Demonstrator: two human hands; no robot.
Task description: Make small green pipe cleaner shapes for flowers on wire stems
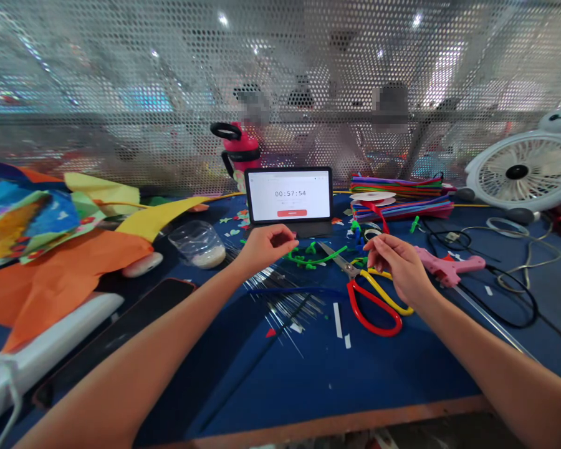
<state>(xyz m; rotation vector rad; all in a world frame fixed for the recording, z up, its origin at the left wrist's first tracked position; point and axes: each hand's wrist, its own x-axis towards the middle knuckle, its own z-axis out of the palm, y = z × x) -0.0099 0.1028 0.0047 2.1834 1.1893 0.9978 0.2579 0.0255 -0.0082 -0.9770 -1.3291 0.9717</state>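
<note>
My left hand [267, 251] is raised over the middle of the table with thumb and fingers pinched together. Several green fuzzy pipe cleaner pieces [315, 260] are right by its fingertips; whether it grips one is unclear. My right hand [397, 265] is also closed in a pinch, and what it holds, if anything, is too small to make out. Below and beside it lie open-bladed scissors [376, 312] with one red and one yellow handle. Between the hands, a dark blue pipe cleaner [294, 290] crosses a loose spread of thin metal wires [285, 305].
A tablet [290, 196] showing a timer stands behind the hands, near a pink bottle [243, 149]. Pipe cleaner bundles [402, 209], a pink glue gun [451, 267] and a fan [518, 171] are right. Left are a plastic cup [196, 243], coloured sheets [79, 265] and a phone [121, 330].
</note>
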